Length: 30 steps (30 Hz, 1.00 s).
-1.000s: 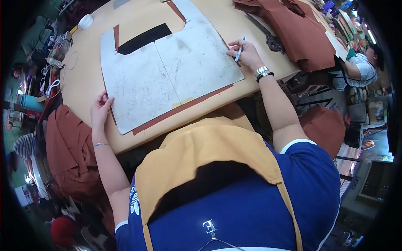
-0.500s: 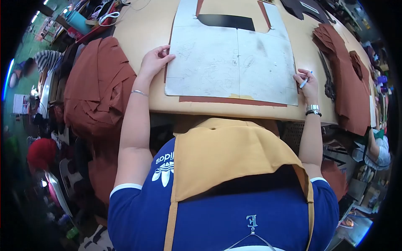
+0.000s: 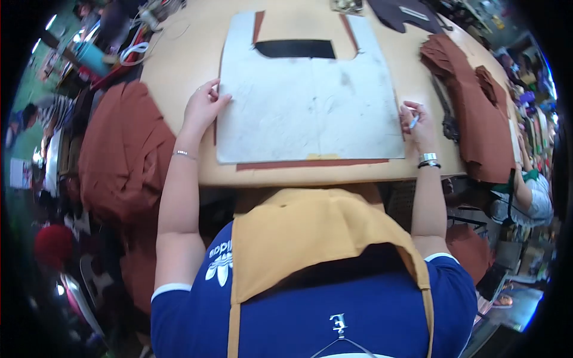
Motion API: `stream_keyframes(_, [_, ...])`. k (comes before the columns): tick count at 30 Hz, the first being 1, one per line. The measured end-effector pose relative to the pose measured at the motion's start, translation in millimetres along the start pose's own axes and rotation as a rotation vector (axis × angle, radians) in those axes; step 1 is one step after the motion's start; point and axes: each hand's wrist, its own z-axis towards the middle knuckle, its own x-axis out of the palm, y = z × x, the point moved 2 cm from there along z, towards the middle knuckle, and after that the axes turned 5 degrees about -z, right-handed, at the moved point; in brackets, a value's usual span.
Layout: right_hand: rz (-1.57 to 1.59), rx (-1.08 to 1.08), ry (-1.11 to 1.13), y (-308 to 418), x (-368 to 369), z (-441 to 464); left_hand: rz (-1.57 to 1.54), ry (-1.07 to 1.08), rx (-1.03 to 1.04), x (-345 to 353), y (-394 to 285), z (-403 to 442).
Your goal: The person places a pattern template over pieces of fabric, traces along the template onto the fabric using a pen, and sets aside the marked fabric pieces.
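A large white pattern board (image 3: 310, 113) with a U-shaped cutout lies flat on the table. Rust-brown fabric (image 3: 262, 166) peeks out from under its near edge and sides. My left hand (image 3: 203, 110) rests at the board's left edge, thumb on the rim and fingers apart from it. At the right edge, my right hand (image 3: 421, 128) has its fingers curled around a pale pen (image 3: 414, 121). Inside the cutout shows a dark rectangular piece (image 3: 298, 48).
Rust-brown fabric heaps (image 3: 125, 149) hang at the left, and a stack of brown cut pieces (image 3: 477, 113) lies on the right. Dark scissors (image 3: 449, 122) sit beside that stack. A dark garment piece (image 3: 406, 15) is at the far side. Another person (image 3: 525, 200) is at right.
The camera view has shifted, so the board, table and hands appear lower and further left. Both hands keep about the same places beside the board.
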Motion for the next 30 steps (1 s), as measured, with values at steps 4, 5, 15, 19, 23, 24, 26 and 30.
stream_keyframes(4, [0.142, -0.083, -0.091, 30.0, 10.2, -2.6, 0.188, 0.093, 0.234, 28.4, -62.3, 25.7])
stream_keyframes(5, [0.213, -0.073, -0.076, 35.1, 14.8, -0.5, 0.2, 0.143, 0.287, 39.4, -75.5, 36.7])
stream_keyframes(15, [0.21, -0.126, 0.037, 65.8, 87.0, 19.5, 0.378, 0.444, 0.359, 104.1, -126.8, 99.3])
stream_keyframes(19, [0.247, -0.225, 0.078, 79.3, 118.1, 37.7, 0.397, 0.462, 0.366, 101.5, -130.1, 95.5])
stream_keyframes(23, [0.196, -0.347, 0.077, 86.0, 164.6, 63.3, 0.443, 0.417, 0.406, 102.2, -131.8, 88.9])
stream_keyframes(24, [0.172, -0.412, 0.074, 91.1, 175.4, 67.7, 0.451, 0.411, 0.414, 102.3, -131.3, 87.7])
stream_keyframes(26, [0.12, -0.477, 0.076, 97.4, 189.8, 69.8, 0.46, 0.395, 0.432, 102.2, -130.7, 84.8])
stream_keyframes(30, [0.046, -0.486, 0.091, 100.0, 200.7, 68.4, 0.457, 0.348, 0.457, 103.7, -125.0, 80.4])
